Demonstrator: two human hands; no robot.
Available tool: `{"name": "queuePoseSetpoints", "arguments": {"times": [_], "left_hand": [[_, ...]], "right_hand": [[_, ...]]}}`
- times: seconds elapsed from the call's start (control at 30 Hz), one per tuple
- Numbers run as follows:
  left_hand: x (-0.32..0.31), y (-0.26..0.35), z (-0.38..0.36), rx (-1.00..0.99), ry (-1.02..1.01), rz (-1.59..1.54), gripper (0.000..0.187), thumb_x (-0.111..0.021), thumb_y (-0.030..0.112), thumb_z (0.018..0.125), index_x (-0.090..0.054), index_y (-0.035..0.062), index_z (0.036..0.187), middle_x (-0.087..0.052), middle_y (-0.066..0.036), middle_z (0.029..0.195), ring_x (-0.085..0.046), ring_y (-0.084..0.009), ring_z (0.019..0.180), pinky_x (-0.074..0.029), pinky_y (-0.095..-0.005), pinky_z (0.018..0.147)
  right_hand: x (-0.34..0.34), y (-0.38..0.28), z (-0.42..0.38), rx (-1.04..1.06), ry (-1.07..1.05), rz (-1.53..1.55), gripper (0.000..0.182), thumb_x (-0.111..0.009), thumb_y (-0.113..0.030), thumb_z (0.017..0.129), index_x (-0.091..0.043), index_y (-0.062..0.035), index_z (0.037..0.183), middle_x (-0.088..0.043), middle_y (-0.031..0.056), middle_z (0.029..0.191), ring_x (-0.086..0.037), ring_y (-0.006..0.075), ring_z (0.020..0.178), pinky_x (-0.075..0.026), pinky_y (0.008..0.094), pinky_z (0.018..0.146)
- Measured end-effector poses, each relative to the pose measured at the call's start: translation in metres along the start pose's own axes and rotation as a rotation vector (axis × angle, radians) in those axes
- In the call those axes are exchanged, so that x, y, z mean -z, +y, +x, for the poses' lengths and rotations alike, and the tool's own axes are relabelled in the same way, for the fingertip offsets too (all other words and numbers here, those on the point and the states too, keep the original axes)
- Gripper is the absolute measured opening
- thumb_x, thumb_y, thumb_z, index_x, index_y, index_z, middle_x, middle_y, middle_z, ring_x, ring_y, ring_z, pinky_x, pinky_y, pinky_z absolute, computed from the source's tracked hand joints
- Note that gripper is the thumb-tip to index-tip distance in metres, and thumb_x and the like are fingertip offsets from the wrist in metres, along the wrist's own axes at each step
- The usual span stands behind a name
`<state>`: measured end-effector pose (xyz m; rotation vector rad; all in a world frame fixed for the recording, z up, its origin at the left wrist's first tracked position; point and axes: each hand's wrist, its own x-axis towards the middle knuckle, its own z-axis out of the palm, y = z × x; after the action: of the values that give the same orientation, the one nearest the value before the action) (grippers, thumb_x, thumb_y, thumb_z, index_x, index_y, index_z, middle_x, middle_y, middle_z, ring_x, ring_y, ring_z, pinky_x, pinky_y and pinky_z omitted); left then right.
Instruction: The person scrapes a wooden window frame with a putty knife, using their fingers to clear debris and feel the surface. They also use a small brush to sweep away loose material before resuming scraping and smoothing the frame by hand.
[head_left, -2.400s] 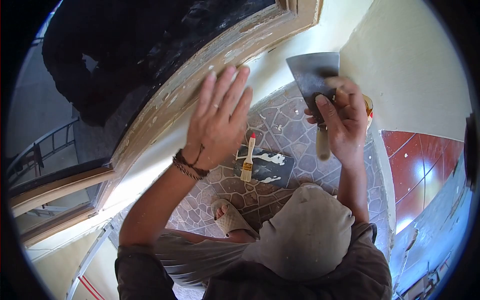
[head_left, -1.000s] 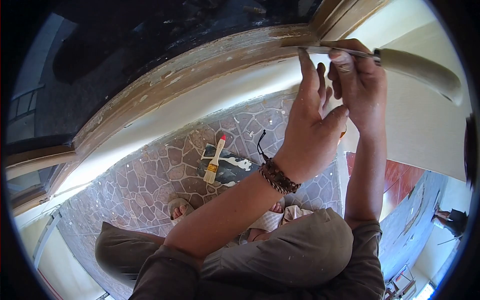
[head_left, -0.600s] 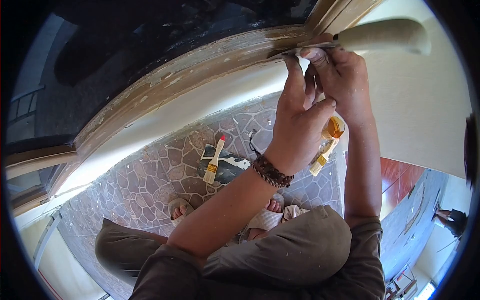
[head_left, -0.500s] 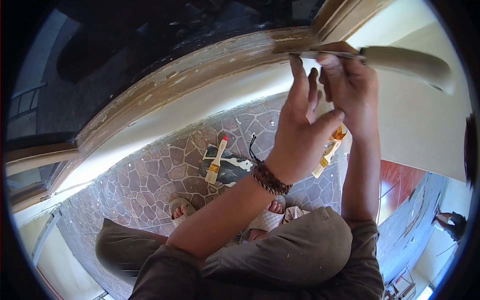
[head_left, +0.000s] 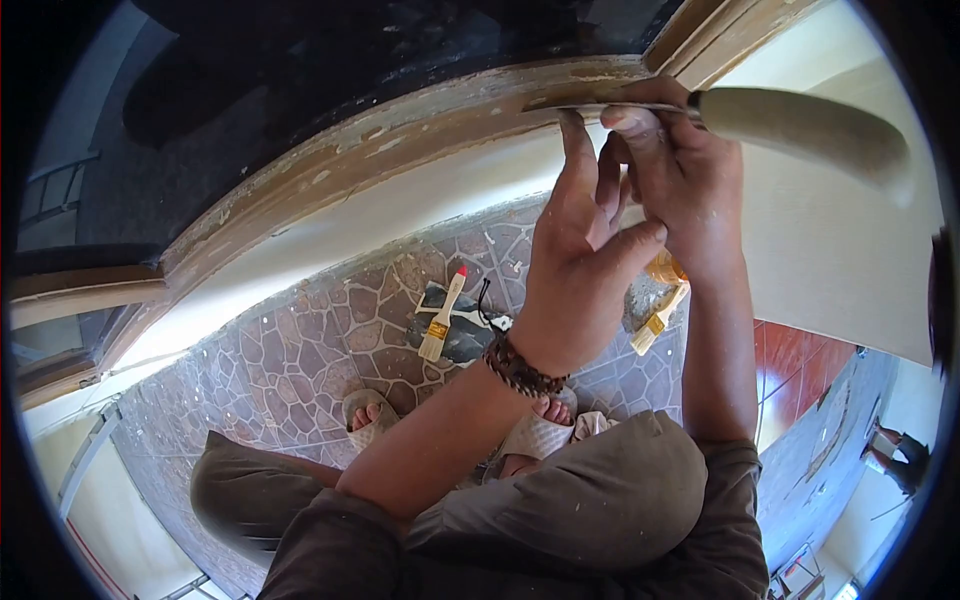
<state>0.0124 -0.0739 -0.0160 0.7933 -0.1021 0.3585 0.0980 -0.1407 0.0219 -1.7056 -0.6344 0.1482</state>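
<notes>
My right hand [head_left: 695, 165] is closed around the blade end of a knife [head_left: 800, 120] with a long pale handle pointing right. Its thin blade is seen nearly edge-on and reaches left in front of the wooden frame [head_left: 380, 135]. Below the blade, my left hand [head_left: 585, 255] has its fingers stretched upward, the index fingertip right at the blade's underside. A woven bracelet circles the left wrist. The frame's wood is scuffed, with pale patches along it.
On the stone-patterned floor, a paintbrush [head_left: 443, 315] with a red-tipped handle lies across a dark board [head_left: 470, 340]. Another paintbrush [head_left: 660, 320] rests by an amber container [head_left: 665, 267], partly hidden by my arms. Dark glass [head_left: 330, 60] sits above the frame. A person [head_left: 905, 460] is far right.
Both hands and the knife have shifted slightly left in view. The left index fingertip stays at the blade, and my right hand keeps its hold. The view itself has shifted a little.
</notes>
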Motion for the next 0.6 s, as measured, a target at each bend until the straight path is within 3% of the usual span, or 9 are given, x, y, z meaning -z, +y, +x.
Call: {"name": "queuePoseSetpoints", "arguments": {"times": [0.1,0.17,0.23,0.4,0.47,0.6], "left_hand": [[0.002,0.003,0.003,0.032,-0.002,-0.002,0.087,-0.049,-0.009,0.082,0.0,0.0007,0.153,-0.02,-0.012,0.156,-0.017,-0.0265,0.146,-0.023,-0.038,0.115],[0.002,0.005,0.001,0.045,-0.019,0.032,0.088,-0.05,-0.009,0.083,0.003,0.0006,0.153,-0.02,-0.012,0.156,-0.021,-0.0263,0.144,-0.023,-0.0384,0.114],[0.007,0.007,0.001,0.067,-0.041,0.062,0.09,-0.052,-0.008,0.083,0.004,0.0009,0.152,-0.02,-0.012,0.156,-0.021,-0.0263,0.144,-0.023,-0.0387,0.114],[0.009,0.003,-0.002,0.058,0.002,0.066,0.096,-0.059,-0.005,0.082,0.007,0.0004,0.152,-0.019,-0.013,0.156,-0.02,-0.0244,0.144,-0.022,-0.0394,0.114],[0.012,0.006,0.0,0.128,-0.011,0.241,0.101,-0.064,-0.002,0.081,0.009,-0.0001,0.151,-0.015,-0.015,0.157,-0.016,-0.0271,0.145,-0.019,-0.0407,0.116],[0.017,-0.003,-0.003,0.092,-0.038,0.366,0.103,-0.066,0.0,0.081,0.009,-0.0017,0.15,-0.012,-0.018,0.157,-0.011,-0.0313,0.146,-0.015,-0.0427,0.117]], "right_hand": [[-0.001,0.005,0.002,0.13,0.025,-0.058,0.013,-0.062,-0.008,0.093,-0.068,0.0035,0.09,-0.067,0.01,0.072,-0.064,0.0131,0.052,-0.047,0.0235,0.041],[-0.002,0.003,-0.001,0.113,0.026,-0.058,0.015,-0.064,-0.01,0.093,-0.068,0.0035,0.09,-0.067,0.0099,0.071,-0.063,0.0123,0.052,-0.047,0.0234,0.041],[-0.007,0.003,-0.004,-0.053,0.083,0.131,0.017,-0.065,-0.014,0.093,-0.068,0.0026,0.091,-0.067,0.0077,0.07,-0.061,0.0109,0.051,-0.047,0.0232,0.042],[0.001,0.015,-0.004,-0.083,0.112,-0.026,0.021,-0.066,-0.021,0.093,-0.068,0.0,0.093,-0.063,0.0031,0.065,-0.055,0.0074,0.048,-0.042,0.0218,0.042],[0.002,0.017,-0.004,-0.115,0.184,0.059,0.025,-0.067,-0.026,0.093,-0.066,-0.0009,0.093,-0.059,0.001,0.061,-0.048,0.0054,0.046,-0.037,0.0209,0.041],[0.0,0.024,-0.004,-0.142,0.202,0.136,0.027,-0.066,-0.028,0.093,-0.064,-0.0009,0.092,-0.057,0.0014,0.06,-0.047,0.0057,0.045,-0.036,0.0213,0.04]]}}
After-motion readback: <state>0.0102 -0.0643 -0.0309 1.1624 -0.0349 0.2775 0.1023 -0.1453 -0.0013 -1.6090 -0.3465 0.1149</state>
